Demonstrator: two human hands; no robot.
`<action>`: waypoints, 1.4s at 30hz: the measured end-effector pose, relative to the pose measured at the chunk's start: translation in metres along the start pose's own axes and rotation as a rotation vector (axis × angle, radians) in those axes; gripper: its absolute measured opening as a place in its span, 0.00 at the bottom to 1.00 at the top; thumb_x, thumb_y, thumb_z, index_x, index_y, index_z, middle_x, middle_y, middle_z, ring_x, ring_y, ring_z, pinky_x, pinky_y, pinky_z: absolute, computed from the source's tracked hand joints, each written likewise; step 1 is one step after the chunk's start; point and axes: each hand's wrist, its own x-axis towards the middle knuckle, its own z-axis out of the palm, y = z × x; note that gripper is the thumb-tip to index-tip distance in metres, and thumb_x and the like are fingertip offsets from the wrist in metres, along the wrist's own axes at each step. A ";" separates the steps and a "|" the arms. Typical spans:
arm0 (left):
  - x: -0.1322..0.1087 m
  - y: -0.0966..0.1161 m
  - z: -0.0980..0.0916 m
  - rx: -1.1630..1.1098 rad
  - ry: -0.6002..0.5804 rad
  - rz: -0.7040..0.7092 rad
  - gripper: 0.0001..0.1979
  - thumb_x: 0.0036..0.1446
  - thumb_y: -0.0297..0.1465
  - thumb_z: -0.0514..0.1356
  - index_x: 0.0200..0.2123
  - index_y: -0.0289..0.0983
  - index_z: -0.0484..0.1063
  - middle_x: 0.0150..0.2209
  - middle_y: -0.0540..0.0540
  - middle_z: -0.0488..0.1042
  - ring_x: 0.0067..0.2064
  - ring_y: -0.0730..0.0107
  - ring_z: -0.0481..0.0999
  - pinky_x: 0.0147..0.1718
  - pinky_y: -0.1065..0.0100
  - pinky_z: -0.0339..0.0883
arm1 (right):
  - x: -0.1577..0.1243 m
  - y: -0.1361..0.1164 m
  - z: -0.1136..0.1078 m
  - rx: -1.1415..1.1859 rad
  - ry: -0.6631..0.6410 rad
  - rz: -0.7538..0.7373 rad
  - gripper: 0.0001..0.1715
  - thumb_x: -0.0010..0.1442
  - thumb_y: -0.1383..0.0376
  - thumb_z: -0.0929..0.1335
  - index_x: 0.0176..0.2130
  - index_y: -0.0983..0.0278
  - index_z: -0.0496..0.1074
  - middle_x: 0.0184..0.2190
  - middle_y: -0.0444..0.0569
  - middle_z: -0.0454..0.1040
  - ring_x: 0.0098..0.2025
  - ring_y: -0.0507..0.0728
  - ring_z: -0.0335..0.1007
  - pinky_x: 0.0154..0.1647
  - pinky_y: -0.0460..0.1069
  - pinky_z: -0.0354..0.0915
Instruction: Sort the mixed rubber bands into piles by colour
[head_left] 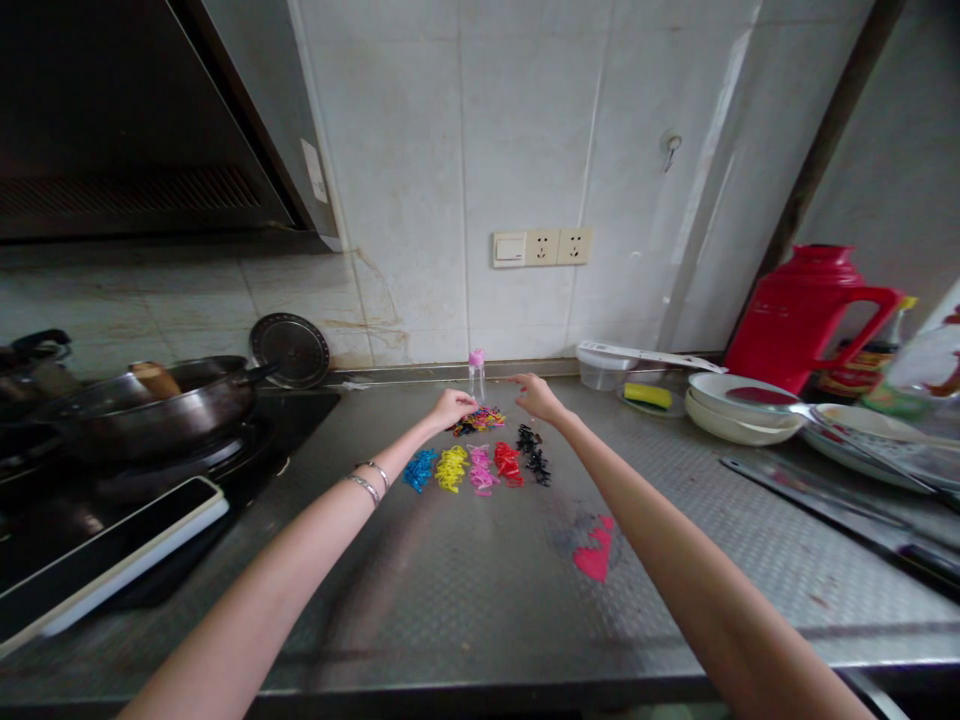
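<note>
Small coloured elastic bands lie in sorted piles on the steel counter (465, 600): blue (420, 469), yellow (451, 467), pink (481, 469), red (508, 463) and black (534, 453). Behind them is a mixed pile (480, 421). My left hand (450, 407), with bracelets on the wrist, has its fingers curled down onto the mixed pile. My right hand (536, 396) hovers just right of that pile, fingers reaching left toward a small clear bottle with a pink cap (476, 374). What either hand pinches is too small to see.
A stove with a dark wok (157, 400) and a round lid (289, 350) is at the left. A red thermos jug (802, 315), stacked white bowls (731, 405), a yellow sponge (649, 395) and a knife (847, 515) crowd the right. A pink stain (596, 555) marks the counter.
</note>
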 end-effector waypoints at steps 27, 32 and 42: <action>-0.003 -0.017 -0.006 0.180 0.174 -0.074 0.27 0.52 0.45 0.44 0.22 0.31 0.72 0.11 0.50 0.62 0.15 0.76 0.60 0.19 0.73 0.51 | -0.037 0.030 -0.010 -0.105 -0.062 0.069 0.27 0.43 0.74 0.63 0.46 0.66 0.67 0.37 0.50 0.71 0.32 0.50 0.66 0.37 0.43 0.59; -0.019 -0.052 -0.038 0.146 0.338 -0.138 0.28 0.52 0.47 0.43 0.19 0.32 0.71 0.11 0.50 0.61 0.17 0.75 0.62 0.21 0.73 0.55 | -0.032 0.020 0.001 -0.073 -0.131 0.099 0.15 0.44 0.73 0.63 0.32 0.66 0.74 0.28 0.47 0.74 0.30 0.51 0.67 0.34 0.42 0.60; -0.034 -0.064 -0.042 -0.001 0.471 -0.244 0.32 0.54 0.46 0.36 0.23 0.32 0.73 0.11 0.48 0.62 0.15 0.77 0.59 0.17 0.74 0.50 | -0.015 0.003 0.032 -0.058 -0.216 0.065 0.22 0.43 0.75 0.62 0.39 0.64 0.73 0.32 0.47 0.74 0.32 0.51 0.67 0.33 0.41 0.60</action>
